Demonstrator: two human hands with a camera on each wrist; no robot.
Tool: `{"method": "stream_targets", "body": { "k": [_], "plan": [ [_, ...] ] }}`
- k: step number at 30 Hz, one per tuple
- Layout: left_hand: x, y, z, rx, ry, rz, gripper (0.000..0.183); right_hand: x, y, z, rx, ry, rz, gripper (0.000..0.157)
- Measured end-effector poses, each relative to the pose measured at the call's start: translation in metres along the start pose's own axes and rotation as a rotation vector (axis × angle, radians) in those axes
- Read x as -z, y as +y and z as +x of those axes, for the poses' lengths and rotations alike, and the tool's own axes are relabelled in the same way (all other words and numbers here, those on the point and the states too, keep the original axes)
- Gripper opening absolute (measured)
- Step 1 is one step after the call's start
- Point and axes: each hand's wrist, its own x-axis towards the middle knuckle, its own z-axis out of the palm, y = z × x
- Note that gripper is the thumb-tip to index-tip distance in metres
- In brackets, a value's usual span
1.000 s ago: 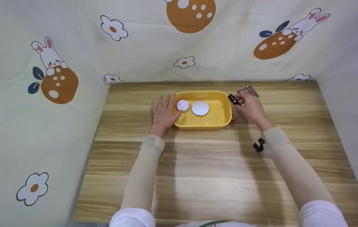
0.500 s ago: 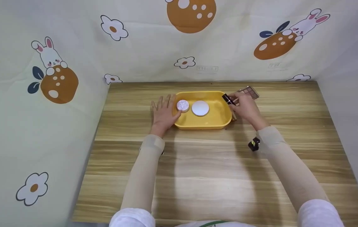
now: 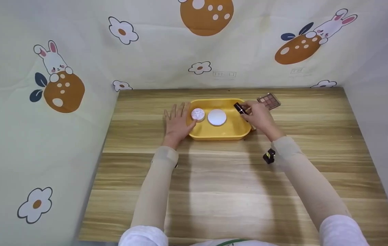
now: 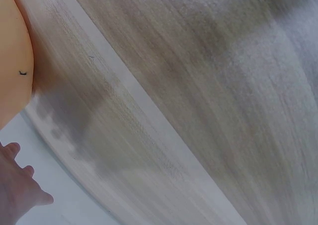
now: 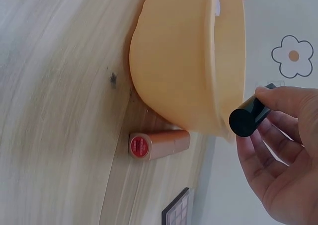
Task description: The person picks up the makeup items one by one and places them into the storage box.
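A yellow tray [image 3: 219, 138] holds a white round compact [image 3: 217, 117] and a smaller round case with a star-shaped lid [image 3: 198, 114]. Fingers spread, my left hand [image 3: 178, 123] rests at the tray's left end, its thumb over the rim beside the small case. My right hand [image 3: 261, 115] pinches a black lipstick tube [image 3: 239, 108] between thumb and fingers, tilted over the tray's right end. The right wrist view shows the tube's flat black end [image 5: 242, 122] in front of the tray rim.
A rose-gold lipstick [image 5: 165, 144] with a red end lies on the table against the tray's right side. Behind my right hand lies an eyeshadow palette [image 3: 269, 101]. Patterned cloth [image 3: 159, 44] walls in the wooden table [image 3: 214, 191] at the back and sides.
My right hand has moved left with the black lipstick tube, from beside the tray's right rim to over its inside. More of the palette shows. My left hand has stayed put.
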Motion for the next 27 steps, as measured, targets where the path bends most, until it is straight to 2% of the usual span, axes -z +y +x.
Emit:
{"method": "stream_targets", "body": {
  "k": [18,27],
  "plan": [
    [0.0,0.0,-0.001,-0.002,-0.006,0.019,0.076,-0.021,-0.015,0.004,-0.05,-0.052,0.061,0.044],
    [0.001,0.0,-0.001,-0.002,0.004,0.035,0.076,-0.032,-0.021,0.006,-0.028,-0.082,0.089,0.044]
  ]
}}
